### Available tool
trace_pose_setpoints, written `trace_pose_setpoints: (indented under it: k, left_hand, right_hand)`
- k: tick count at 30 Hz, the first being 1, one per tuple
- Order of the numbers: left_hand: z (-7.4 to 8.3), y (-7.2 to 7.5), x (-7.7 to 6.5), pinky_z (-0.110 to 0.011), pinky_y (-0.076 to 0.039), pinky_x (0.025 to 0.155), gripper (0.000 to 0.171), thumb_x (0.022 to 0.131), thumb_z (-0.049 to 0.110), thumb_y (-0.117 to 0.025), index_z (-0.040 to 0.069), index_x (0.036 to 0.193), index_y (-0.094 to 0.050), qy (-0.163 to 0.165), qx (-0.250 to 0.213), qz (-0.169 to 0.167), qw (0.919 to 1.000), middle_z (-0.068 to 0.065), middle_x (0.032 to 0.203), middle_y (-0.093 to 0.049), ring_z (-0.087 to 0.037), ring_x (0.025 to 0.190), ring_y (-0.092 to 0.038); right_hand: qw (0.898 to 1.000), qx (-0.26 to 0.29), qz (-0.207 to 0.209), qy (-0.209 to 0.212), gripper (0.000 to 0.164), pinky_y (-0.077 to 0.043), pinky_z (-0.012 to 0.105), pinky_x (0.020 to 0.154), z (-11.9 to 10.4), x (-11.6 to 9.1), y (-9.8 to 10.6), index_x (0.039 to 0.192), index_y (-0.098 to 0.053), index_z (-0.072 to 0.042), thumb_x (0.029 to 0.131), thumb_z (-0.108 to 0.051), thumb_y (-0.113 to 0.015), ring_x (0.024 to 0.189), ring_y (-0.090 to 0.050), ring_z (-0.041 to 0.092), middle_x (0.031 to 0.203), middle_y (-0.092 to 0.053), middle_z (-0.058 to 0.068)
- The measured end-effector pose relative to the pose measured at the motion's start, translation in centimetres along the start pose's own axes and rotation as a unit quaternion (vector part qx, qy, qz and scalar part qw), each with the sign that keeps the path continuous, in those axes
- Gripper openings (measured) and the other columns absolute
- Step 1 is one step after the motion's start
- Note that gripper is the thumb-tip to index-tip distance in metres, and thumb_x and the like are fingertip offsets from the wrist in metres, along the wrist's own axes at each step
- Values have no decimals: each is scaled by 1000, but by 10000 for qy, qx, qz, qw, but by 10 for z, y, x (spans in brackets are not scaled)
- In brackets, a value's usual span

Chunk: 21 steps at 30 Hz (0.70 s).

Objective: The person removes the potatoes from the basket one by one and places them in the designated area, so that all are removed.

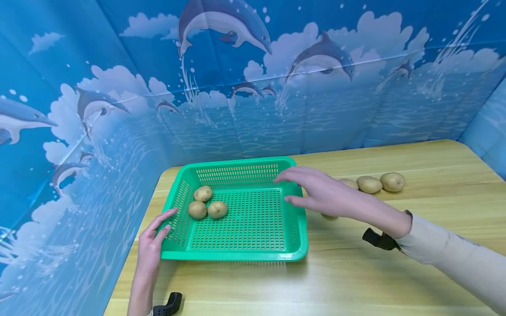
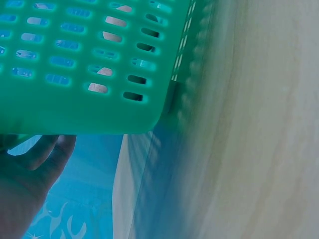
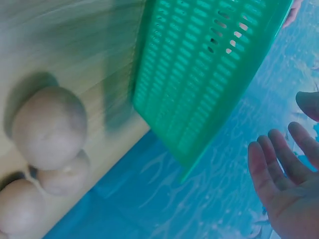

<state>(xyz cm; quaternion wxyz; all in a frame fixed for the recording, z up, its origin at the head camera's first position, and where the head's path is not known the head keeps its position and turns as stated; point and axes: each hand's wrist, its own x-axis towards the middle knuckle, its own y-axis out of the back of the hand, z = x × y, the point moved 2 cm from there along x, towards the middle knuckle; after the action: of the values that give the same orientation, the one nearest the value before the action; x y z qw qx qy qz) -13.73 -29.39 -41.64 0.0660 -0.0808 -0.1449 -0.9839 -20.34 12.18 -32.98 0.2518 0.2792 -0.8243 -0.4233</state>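
A green plastic basket stands on the table with three potatoes grouped at its left side. My left hand rests on the basket's left rim, its fingers fairly straight; in the left wrist view part of this hand shows beyond the rim. Over the basket's right rim hovers my right hand, fingers and thumb spread, holding nothing. The right wrist view shows the same hand with its palm bare. Several more potatoes lie on the table right of the basket, some partly hidden by the right hand and forearm.
The wooden table extends to the right of the basket and in front of it. A blue dolphin-print curtain hangs along its back and left sides. Black straps with camera mounts sit on both wrists.
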Motion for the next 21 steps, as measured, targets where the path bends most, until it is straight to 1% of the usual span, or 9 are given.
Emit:
trace_pose_setpoints:
  k: [4, 8, 12, 14, 17, 19, 21]
  left_hand:
    - [0, -1, -1, -23, -29, 108, 37, 102, 0, -45, 5, 136, -58, -14, 0, 2, 10000, -8, 141, -54, -14, 139, -36]
    - [1, -1, -1, -22, -29, 108, 37, 102, -1, -44, 6, 136, -58, -35, 7, 19, 10000, -8, 141, -55, -14, 139, -36]
    - [1, -1, -1, -26, -28, 109, 38, 102, -1, -44, 6, 137, -58, -10, -7, -11, 10000, -8, 142, -54, -15, 140, -35]
    - [1, 0, -1, -30, -27, 111, 38, 102, 0, -44, 6, 137, -58, 36, -3, -25, 10000, -8, 143, -53, -14, 140, -35]
    - [1, 0, -1, -35, -26, 112, 38, 102, 1, -45, 7, 137, -58, 83, 7, -27, 10000, -7, 144, -52, -13, 140, -34]
    - [1, 1, 0, -36, -26, 112, 38, 102, 1, -45, 7, 137, -58, 84, 26, -29, 10000, -6, 143, -52, -13, 140, -34]
    - [2, 1, 0, -35, -26, 112, 37, 102, 1, -45, 7, 137, -58, 42, 30, -40, 10000, -7, 143, -53, -14, 140, -34]
  right_hand:
    - [9994, -29, -305, 162, 43, -45, 43, 98, -6, 15, -4, 135, -57, -20, 94, -26, -68, 128, -48, 19, 135, -55, -5]
    - [9976, -96, -592, 359, 44, -42, 44, 103, -12, 30, -7, 135, -57, -18, 94, -27, -69, 132, -45, 22, 137, -55, -2]
    - [9947, -131, -899, 481, 45, -38, 44, 107, -19, 45, -6, 136, -57, -16, 94, -29, -68, 135, -42, 21, 139, -54, -1]
    - [9929, -129, -1065, 506, 46, -39, 42, 106, -22, 51, -5, 137, -56, -17, 95, -29, -67, 133, -44, 20, 140, -53, -2]
    - [9897, -46, -1318, 551, 47, -45, 38, 99, -27, 62, -5, 139, -55, -17, 95, -30, -67, 126, -50, 16, 140, -53, -3]
    - [9877, 9, -1450, 588, 48, -47, 36, 95, -29, 69, -5, 140, -54, -17, 95, -29, -67, 120, -54, 15, 139, -54, -3]
    - [9863, 70, -1543, 581, 49, -48, 35, 94, -31, 77, -5, 140, -53, -16, 95, -29, -67, 118, -55, 15, 139, -54, -2]
